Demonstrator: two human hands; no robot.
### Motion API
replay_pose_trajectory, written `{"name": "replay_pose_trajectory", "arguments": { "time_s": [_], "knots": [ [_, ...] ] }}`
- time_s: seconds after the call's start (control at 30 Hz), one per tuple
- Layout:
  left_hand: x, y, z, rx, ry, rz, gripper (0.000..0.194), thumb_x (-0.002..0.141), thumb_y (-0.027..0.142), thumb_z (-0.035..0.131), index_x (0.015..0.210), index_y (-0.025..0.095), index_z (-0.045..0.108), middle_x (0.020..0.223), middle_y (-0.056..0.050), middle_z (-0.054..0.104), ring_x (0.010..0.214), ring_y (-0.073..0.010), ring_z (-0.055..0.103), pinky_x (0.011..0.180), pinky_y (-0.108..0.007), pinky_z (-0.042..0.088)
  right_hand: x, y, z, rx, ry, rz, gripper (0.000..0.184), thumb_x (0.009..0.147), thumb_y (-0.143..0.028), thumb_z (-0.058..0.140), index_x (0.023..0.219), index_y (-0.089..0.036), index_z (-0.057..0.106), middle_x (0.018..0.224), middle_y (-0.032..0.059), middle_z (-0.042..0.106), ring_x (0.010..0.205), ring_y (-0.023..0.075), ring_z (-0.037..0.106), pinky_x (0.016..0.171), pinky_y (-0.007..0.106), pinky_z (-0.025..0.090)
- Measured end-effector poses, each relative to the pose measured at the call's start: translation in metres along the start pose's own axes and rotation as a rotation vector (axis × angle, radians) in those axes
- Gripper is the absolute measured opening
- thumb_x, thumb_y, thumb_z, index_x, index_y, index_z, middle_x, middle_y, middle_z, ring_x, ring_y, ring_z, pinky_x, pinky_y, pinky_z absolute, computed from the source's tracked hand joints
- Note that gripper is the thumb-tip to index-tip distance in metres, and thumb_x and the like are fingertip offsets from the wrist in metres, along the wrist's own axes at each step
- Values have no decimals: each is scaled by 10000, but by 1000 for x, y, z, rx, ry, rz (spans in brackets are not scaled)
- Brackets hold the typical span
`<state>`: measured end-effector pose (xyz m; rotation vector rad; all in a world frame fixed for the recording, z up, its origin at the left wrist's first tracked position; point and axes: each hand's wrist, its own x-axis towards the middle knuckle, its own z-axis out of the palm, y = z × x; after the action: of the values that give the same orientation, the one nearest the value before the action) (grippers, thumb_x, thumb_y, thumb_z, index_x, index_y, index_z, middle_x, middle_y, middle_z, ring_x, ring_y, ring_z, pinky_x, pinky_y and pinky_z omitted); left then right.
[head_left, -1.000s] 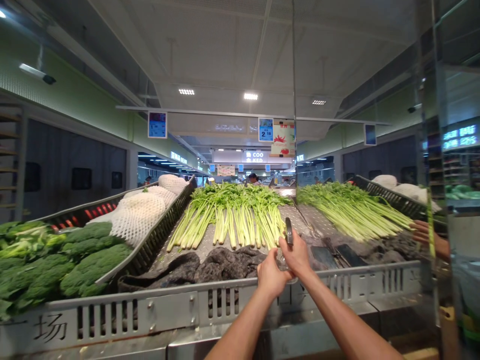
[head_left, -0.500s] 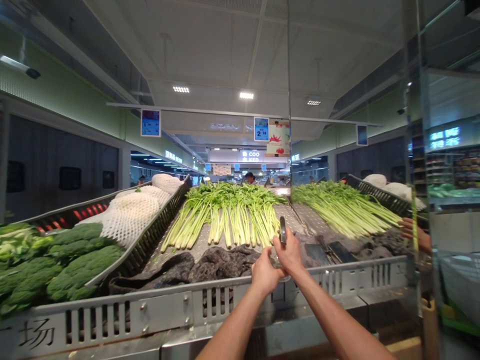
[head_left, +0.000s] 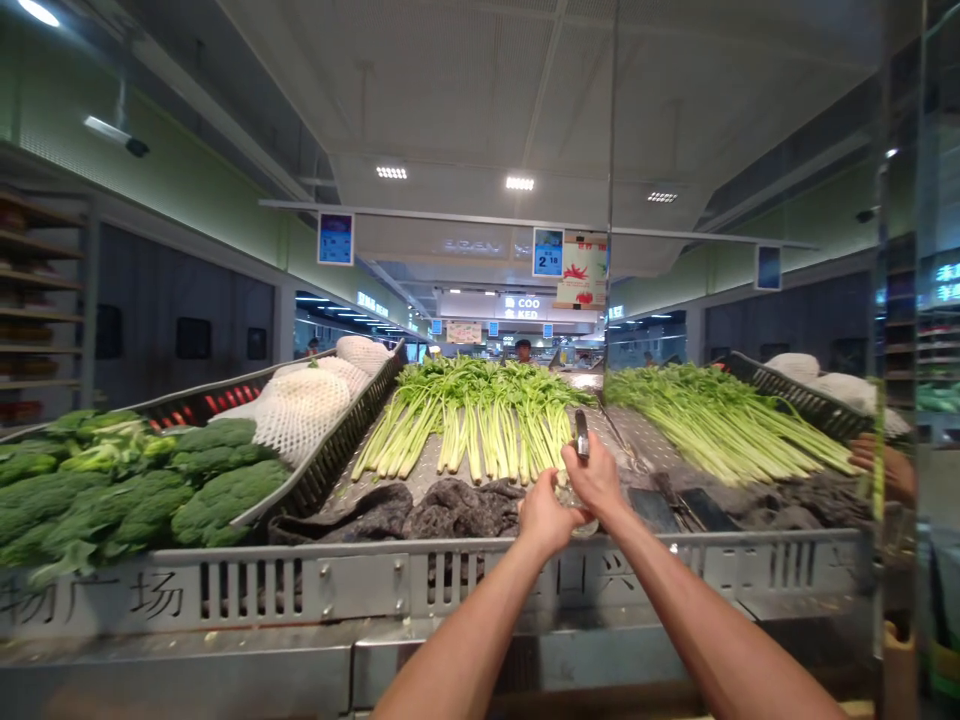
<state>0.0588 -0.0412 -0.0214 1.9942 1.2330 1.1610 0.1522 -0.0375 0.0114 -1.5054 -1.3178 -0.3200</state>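
My right hand (head_left: 598, 472) is wrapped around a narrow dark tool (head_left: 581, 432), whose rounded end sticks up above the fingers; its kind does not show. Close against it, my left hand (head_left: 550, 512) has its fingers curled together, and what they pinch is hidden. Something pale and see-through (head_left: 586, 526) shows just beneath both hands. The hands are in front of a row of celery (head_left: 480, 420), leaves toward the back and pale stalk ends toward me. A dark crumpled cloth (head_left: 461, 508) lies between the stalks and the grey front rail (head_left: 360, 580).
Broccoli (head_left: 225, 495) fills the left, beside white foam netting (head_left: 304, 410) in a black crate (head_left: 356, 425). On the right, a mirror panel (head_left: 675, 330) reflects the celery. A blade-like dark object (head_left: 652, 510) shows there. Price signs (head_left: 547, 252) hang overhead; a person (head_left: 523, 350) is far back.
The view has turned slightly left, so the scene sits farther right and more broccoli shows. Both hands stay together, with the dark tool still in the right one.
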Motion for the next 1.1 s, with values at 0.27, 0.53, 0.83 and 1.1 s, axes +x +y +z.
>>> {"name": "replay_pose_trajectory", "arguments": {
  "time_s": [0.27, 0.53, 0.83, 1.1],
  "knots": [
    [1, 2, -11, -26, 48, 1, 687, 458, 351, 687, 1082, 191, 449, 1064, -59, 554, 979, -214, 497, 826, -294, 362, 7, -14, 3, 11, -24, -11, 262, 671, -361, 375, 790, -166, 503, 651, 30, 538, 565, 145, 451, 510, 236, 284],
    [6, -2, -29, -16, 84, 24, 682, 477, 356, 686, 1089, 188, 435, 1092, -72, 529, 984, -204, 489, 844, -300, 340, 11, -31, 11, 104, -36, -26, 244, 667, -350, 384, 789, -173, 498, 669, 23, 538, 592, 143, 458, 540, 239, 305],
    [-3, -13, -39, 59, 106, -37, 668, 465, 344, 684, 1074, 197, 453, 1047, -48, 560, 947, -196, 511, 791, -268, 366, 3, -38, 22, 97, -81, 18, 231, 656, -350, 382, 747, -170, 495, 603, 7, 499, 545, 136, 433, 510, 237, 286],
    [-7, -23, -67, 81, 151, -48, 677, 473, 340, 679, 1092, 207, 438, 1087, -44, 545, 982, -203, 499, 809, -277, 355, -2, -64, 40, 195, -110, -8, 195, 657, -341, 383, 719, -181, 475, 607, -2, 500, 542, 126, 436, 501, 222, 284]
  ]
}}
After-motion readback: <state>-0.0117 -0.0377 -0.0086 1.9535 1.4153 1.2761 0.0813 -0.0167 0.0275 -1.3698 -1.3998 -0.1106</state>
